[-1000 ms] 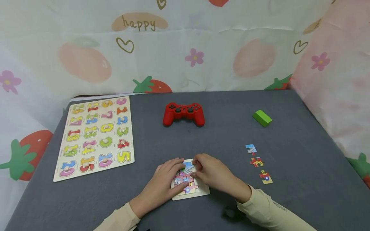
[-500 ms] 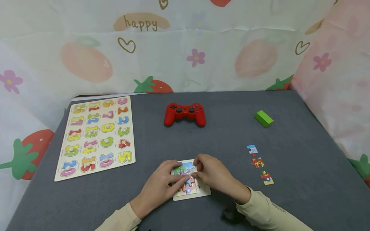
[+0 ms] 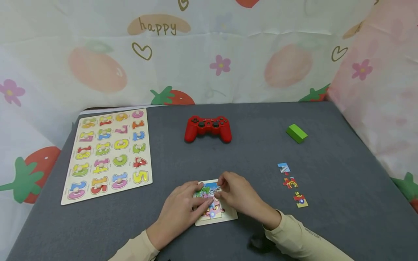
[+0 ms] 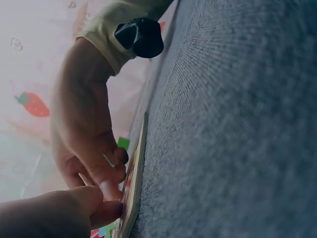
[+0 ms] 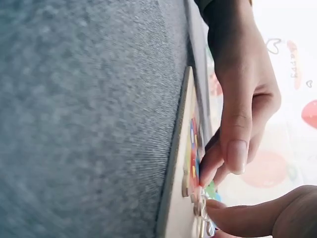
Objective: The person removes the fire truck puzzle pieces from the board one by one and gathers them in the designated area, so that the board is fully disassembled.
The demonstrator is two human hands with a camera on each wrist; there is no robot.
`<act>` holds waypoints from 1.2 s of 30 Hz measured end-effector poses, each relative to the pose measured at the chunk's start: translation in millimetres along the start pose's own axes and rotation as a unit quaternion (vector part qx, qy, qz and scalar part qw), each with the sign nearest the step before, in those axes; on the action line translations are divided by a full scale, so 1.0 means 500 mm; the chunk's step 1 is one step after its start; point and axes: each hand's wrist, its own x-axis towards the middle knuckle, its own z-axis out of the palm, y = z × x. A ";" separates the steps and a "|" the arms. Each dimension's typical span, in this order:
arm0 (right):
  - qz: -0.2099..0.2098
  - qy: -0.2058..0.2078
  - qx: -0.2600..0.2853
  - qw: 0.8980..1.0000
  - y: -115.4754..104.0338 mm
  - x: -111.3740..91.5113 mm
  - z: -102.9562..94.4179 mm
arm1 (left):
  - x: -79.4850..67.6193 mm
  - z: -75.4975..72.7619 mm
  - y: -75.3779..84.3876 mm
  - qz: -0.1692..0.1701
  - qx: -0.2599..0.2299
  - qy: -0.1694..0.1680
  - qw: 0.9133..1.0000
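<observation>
Puzzle board lies flat at the near middle of the desk, with joined pieces over its left part and bare pale wood along its right side. The left hand reaches in from the left and rests on the board; its fingers are relaxed and fairly straight, with a fingertip touching the joined pieces. The right hand comes in from the right, its thumb and finger together, pinching a small piece at the right edge of the joined ones; the fingers partly hide that piece. Both hands come out of pale sleeves, and something black sits at the right cuff. To the right of the board, well apart from it, three loose pieces lie in a slanting row, far to near. Beyond them, at the far right, lies a green block. A red controller lies at the far middle, and a number board at the left.
</observation>
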 end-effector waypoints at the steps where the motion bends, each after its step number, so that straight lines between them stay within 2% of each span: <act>1: 0.000 0.003 0.008 1.000 0.000 0.001 0.000 | 0.000 -0.001 0.001 -0.001 0.001 -0.002 1.000; 6: 0.010 0.009 0.046 0.999 0.006 0.006 0.002 | 0.002 -0.005 0.002 -0.008 -0.002 -0.012 1.000; 12: 0.017 0.001 0.063 0.998 0.013 0.010 0.001 | 0.003 -0.003 -0.002 -0.007 -0.007 -0.020 1.000; 21: 0.028 -0.009 0.083 0.996 0.018 0.010 -0.015 | 0.002 0.001 -0.015 -0.024 -0.032 -0.058 0.998; 26: 0.022 -0.011 0.082 0.996 0.055 0.011 -0.065 | 0.002 0.003 -0.018 -0.034 -0.039 -0.065 0.997; 32: 0.002 0.002 0.023 1.000 0.136 0.000 -0.150 | 0.002 0.007 -0.023 -0.036 -0.053 -0.060 0.996; 36: 0.019 -0.009 -0.008 1.000 0.183 -0.012 -0.198 | 0.000 0.010 -0.025 -0.033 -0.058 -0.057 0.996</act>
